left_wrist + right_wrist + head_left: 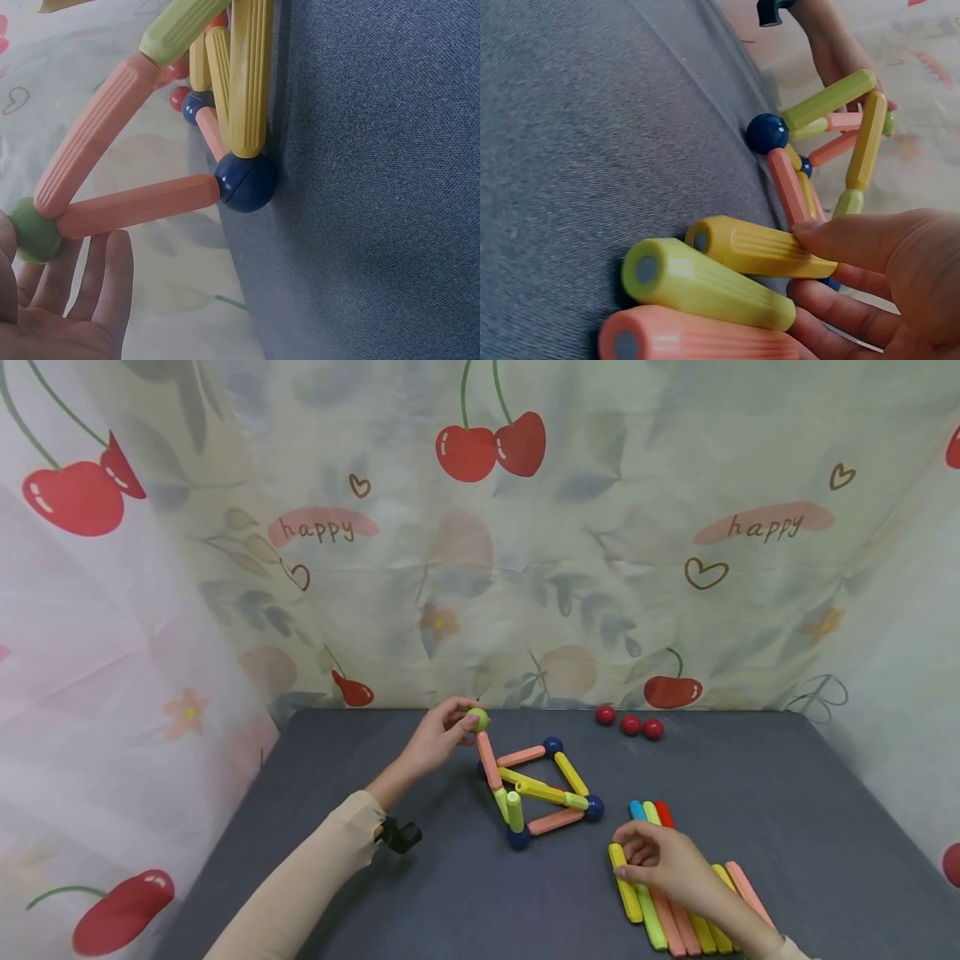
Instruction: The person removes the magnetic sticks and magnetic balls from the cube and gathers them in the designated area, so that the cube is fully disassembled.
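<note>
Stick-and-ball frame [545, 792] stands past the middle of the table [435, 893], nearer its far edge, with navy balls [594, 807] at its base corners and some sticks rising at a slant; in the right wrist view one lime stick [830, 99] from a base ball shows no ball on its upper end. Next in size, the row of loose sticks [684, 930] lies toward the near right corner. The left hand [444, 731] pinches the green ball [481, 718] atop the frame; the fingers of the right hand [667, 864] pinch a yellow stick [630, 897] at the row's left side. Whether that stick is off the table, I cannot tell. Smallest are three red balls [630, 725], near the far edge, right of its middle.

Done well, I judge, adding a stick calls for the left fingers holding the green ball at its present height, gently, without tugging the joints. The yellow stick is best drawn clear of its lime neighbour, then brought in end-first and slowly.
</note>
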Motion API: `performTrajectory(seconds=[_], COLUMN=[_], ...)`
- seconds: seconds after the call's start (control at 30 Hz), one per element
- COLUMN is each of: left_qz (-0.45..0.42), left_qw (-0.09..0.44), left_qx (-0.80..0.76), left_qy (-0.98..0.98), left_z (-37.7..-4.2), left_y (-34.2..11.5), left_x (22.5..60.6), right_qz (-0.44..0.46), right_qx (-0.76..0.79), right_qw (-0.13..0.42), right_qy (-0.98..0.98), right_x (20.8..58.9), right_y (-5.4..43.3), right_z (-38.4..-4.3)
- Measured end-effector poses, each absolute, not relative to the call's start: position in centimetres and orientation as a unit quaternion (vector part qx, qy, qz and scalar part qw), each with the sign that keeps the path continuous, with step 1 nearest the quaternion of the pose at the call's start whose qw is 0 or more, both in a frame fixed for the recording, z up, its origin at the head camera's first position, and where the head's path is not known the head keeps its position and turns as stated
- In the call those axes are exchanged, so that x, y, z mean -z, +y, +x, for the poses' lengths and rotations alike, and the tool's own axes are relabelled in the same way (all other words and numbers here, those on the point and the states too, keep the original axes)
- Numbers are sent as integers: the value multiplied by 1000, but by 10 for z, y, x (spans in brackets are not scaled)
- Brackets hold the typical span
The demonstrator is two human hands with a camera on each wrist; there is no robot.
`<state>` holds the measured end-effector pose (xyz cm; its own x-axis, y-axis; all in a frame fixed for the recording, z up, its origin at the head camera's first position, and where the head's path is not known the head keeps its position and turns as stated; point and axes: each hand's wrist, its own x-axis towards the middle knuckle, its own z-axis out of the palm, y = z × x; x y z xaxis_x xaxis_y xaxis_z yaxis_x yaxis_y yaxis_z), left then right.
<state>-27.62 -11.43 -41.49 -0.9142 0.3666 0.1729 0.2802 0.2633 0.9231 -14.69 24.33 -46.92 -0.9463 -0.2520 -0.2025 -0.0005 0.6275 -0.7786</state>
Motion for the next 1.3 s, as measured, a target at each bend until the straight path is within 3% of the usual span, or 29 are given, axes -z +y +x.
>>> performTrajectory(seconds=[0.2, 0.73, 1.3], left_qz=[206, 204, 203], left_qw=[46, 43, 32], left_qx=[-570, -561, -568], left_qy=[794, 801, 797], left_z=[-264, -263, -283], left_y=[-113, -113, -114], left_x=[398, 396, 424], right_qz=[-79, -123, -153], right_qx=[422, 395, 396], right_qw=[163, 188, 210], right_qy=[888, 891, 881], right_x=[472, 470, 468], right_y=[246, 255, 260], right_z=[-144, -142, -145])
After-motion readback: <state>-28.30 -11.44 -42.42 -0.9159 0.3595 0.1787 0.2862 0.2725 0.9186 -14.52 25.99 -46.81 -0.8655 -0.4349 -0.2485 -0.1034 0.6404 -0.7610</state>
